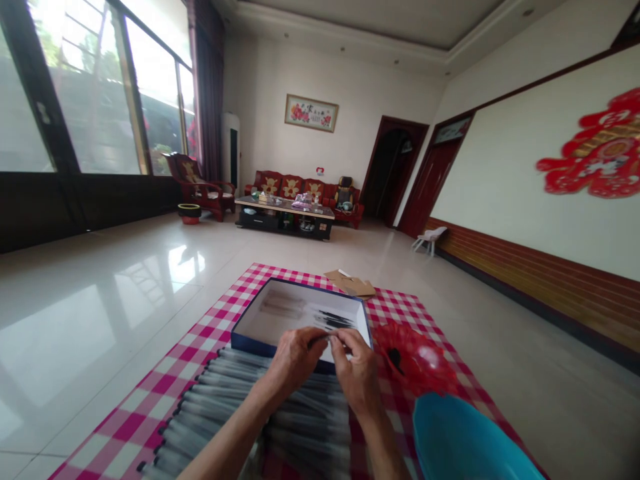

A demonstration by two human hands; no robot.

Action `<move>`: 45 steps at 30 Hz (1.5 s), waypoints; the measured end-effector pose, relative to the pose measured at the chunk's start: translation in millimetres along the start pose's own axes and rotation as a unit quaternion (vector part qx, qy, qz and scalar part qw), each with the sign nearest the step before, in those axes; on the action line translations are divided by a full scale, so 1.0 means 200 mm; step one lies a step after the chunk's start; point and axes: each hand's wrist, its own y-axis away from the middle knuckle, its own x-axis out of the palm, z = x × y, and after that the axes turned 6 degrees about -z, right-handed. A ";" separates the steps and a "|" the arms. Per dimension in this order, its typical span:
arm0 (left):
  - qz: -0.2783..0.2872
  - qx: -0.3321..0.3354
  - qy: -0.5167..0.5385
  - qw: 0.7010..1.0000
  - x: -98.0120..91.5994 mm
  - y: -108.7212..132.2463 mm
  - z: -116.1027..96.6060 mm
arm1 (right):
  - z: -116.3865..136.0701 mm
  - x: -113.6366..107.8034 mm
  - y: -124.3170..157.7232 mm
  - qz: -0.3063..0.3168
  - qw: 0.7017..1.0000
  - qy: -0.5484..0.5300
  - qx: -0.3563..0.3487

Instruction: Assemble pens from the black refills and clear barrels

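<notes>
My left hand point(294, 357) and my right hand point(357, 370) meet over the near side of a shallow box point(250, 341), dark blue outside and white inside. Fingertips of both hands are pinched together around something small and thin that I cannot make out. Inside the box, beyond my fingers, lie several slim black pointed pieces point(336, 320) and some pale, translucent strips point(283, 307). Below my wrists spreads a thick row of long, clear greyish tubes point(215, 393) with dark ends along their left side. My forearms cover part of that row.
A pink-and-white checked cloth point(165, 393) covers the table. To the right are a red flower-shaped bowl point(425, 363), holding something dark, and a blue basin point(465, 440). Flat brown cardboard point(353, 283) lies behind the box. A low table point(285, 213) and sofa stand across the room.
</notes>
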 end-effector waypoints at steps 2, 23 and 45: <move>0.000 -0.001 -0.012 1.000 0.00 0.00 0.01 | 0.02 -0.01 0.00 0.017 0.999 0.032 -0.040; -0.003 -0.030 -0.015 0.999 -0.07 -0.04 0.04 | -0.63 -0.51 -0.35 0.273 0.844 0.425 0.181; -0.007 -0.025 -0.016 1.000 -0.07 -0.04 0.05 | -0.74 -0.53 -0.29 0.239 0.854 0.426 0.178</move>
